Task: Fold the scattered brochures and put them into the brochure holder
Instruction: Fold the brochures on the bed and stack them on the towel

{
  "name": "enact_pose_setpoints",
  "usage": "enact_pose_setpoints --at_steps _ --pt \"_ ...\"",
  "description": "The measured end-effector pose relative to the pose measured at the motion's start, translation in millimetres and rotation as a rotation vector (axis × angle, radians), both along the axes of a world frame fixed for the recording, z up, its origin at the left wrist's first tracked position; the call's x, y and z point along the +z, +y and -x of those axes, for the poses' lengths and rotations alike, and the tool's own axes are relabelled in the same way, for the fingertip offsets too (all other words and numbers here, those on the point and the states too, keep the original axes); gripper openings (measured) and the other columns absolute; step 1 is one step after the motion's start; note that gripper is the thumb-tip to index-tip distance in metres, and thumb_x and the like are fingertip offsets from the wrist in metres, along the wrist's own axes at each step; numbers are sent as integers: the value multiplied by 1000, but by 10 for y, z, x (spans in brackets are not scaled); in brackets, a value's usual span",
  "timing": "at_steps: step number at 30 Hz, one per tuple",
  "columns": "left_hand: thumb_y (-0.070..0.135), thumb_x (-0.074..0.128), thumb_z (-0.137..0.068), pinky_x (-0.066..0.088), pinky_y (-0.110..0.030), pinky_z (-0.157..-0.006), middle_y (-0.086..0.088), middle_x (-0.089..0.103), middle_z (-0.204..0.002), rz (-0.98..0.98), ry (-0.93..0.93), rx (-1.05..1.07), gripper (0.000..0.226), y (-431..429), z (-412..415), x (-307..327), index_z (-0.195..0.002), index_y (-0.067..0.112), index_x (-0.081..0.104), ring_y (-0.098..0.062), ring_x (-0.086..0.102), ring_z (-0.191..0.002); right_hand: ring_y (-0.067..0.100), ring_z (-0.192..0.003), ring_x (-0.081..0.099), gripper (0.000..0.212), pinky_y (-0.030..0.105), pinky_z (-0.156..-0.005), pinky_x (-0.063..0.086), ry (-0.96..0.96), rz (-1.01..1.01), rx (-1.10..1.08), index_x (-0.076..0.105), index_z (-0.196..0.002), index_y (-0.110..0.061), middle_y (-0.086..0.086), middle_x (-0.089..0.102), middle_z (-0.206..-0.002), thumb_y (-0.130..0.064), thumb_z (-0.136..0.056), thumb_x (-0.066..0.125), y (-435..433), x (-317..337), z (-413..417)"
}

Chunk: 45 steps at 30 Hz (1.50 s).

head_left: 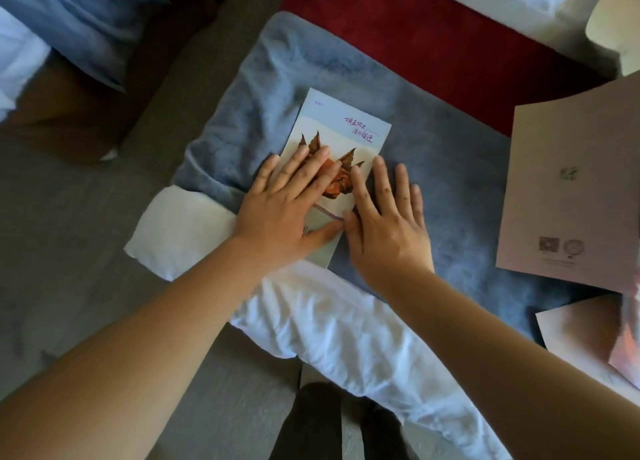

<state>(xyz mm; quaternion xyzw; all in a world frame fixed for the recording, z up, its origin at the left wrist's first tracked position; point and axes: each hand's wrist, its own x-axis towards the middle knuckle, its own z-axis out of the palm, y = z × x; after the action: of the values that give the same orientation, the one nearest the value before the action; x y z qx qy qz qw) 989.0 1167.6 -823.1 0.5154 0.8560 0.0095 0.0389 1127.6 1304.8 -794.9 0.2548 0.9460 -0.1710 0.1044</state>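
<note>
A folded brochure with an orange building picture and purple script lies on a grey-blue fluffy blanket. My left hand lies flat on the brochure's lower half, fingers spread. My right hand rests flat across its right edge, partly on the blanket, its thumb touching my left thumb. A larger pale pink brochure lies unfolded at the right. Another pinkish brochure shows at the lower right edge. No brochure holder is in view.
White bedding runs along the blanket's near edge. A dark red cloth lies beyond the blanket. Grey carpet is at the left. My dark shoes stand below. Blue and white fabric sits at the upper left.
</note>
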Motion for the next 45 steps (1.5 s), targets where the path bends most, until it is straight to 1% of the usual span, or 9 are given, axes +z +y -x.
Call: enact_pose_setpoints --at_steps 11,17,20,22,25,29,38,41,45 --pt "78 29 -96 7 -50 -127 6 9 -172 -30 -112 0 84 -137 338 -33 -163 29 19 -19 3 -159 27 -159 -3 61 41 -125 -14 -4 -21 32 14 -165 -21 -4 7 -173 -36 -108 25 -203 -64 369" --pt "80 19 -91 -4 -50 -127 7 -10 -171 173 -197 20 90 -63 312 273 -164 29 4 -21 -12 -158 28 -159 -6 68 39 -121 -21 -67 -41 85 19 -163 -10 8 7 -172 -26 -102 42 -166 58 480" --pt "74 39 -94 4 -49 -127 -1 -10 -172 304 -127 113 91 -58 172 498 -164 30 3 -30 -3 -158 28 -159 -7 63 37 -119 -20 -51 -21 49 32 -155 -12 13 1 -171 -29 -100 55 -136 170 676" --pt "70 61 -87 21 -48 -123 -4 -7 -172 370 -185 189 101 -68 59 593 -163 32 7 -31 3 -158 26 -159 -8 68 36 -122 -15 -56 23 68 26 -159 -19 9 -6 -172 -41 -102 56 -89 203 813" --pt "61 74 -82 36 -49 -116 -1 -15 -171 413 -338 210 109 -67 49 623 -162 35 5 -28 -5 -158 22 -159 -12 82 40 -126 -9 -177 54 122 2 -165 -29 3 -13 -172 -54 -103 49 -36 195 921" --pt "55 81 -78 38 -46 -114 1 -15 -171 364 -465 172 110 -29 183 518 -161 38 12 -22 -11 -158 23 -159 -9 80 46 -127 -10 -292 -40 89 -4 -165 -31 7 -10 -172 -67 -102 33 -4 135 944" --pt "57 80 -79 34 -45 -118 -4 -18 -170 473 -430 188 115 122 181 391 -163 35 3 -28 -12 -158 27 -158 -13 76 42 -128 -1 -347 87 41 -5 -164 -29 8 -16 -171 -45 -107 43 15 -12 1080" --pt "57 83 -74 41 -47 -112 -6 -9 -171 536 -419 198 116 261 211 461 -162 31 11 -29 -3 -158 27 -158 -13 75 41 -128 -1 -354 99 62 -4 -164 -28 8 -17 -171 -43 -107 41 76 -52 1096" --pt "51 90 -69 50 -45 -100 -9 30 -158 567 -345 227 96 429 237 580 -149 23 43 -29 36 -143 27 -157 -17 69 42 -127 -4 -338 153 67 -6 -164 -28 9 -20 -170 -44 -109 33 109 -44 1092"
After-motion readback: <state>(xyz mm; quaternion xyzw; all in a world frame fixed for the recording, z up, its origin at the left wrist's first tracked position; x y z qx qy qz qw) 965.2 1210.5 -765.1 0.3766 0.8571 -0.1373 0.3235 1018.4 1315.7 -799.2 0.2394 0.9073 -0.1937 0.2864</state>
